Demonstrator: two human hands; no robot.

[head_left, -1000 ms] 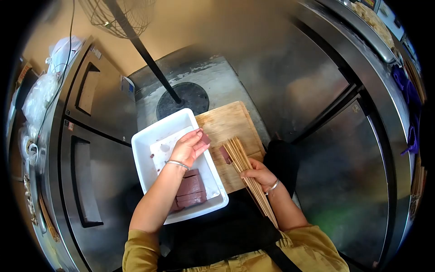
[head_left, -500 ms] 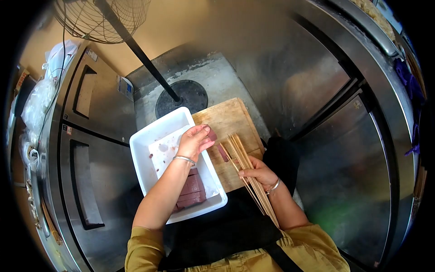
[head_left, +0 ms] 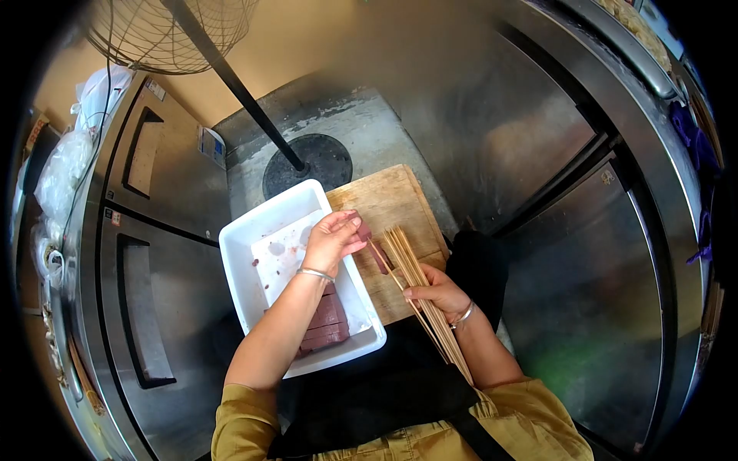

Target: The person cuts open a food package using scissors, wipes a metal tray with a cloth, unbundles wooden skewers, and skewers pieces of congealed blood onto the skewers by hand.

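Note:
My left hand (head_left: 332,240) pinches a reddish-brown slice (head_left: 363,230), which looks like blood curd, over the edge between tub and board. My right hand (head_left: 440,295) is closed around a bundle of bamboo skewers (head_left: 411,265). One skewer (head_left: 393,274) stands apart from the bundle, its tip at the held slice; whether it has pierced it I cannot tell. Another reddish-brown slice (head_left: 378,257) shows beside that skewer, on it or on the board. More blocks (head_left: 329,316) sit in the near end of the white tub (head_left: 233,257), partly behind my left forearm.
A wooden cutting board (head_left: 400,192) lies right of the tub. Beyond stands a fan on a round black base (head_left: 323,157). Steel cabinets (head_left: 177,307) flank both sides, with plastic bags (head_left: 65,180) on the left one.
My left hand has moved slightly right and down with the slice, bringing it to the tip of the separate skewer. My right hand has stayed almost in place.

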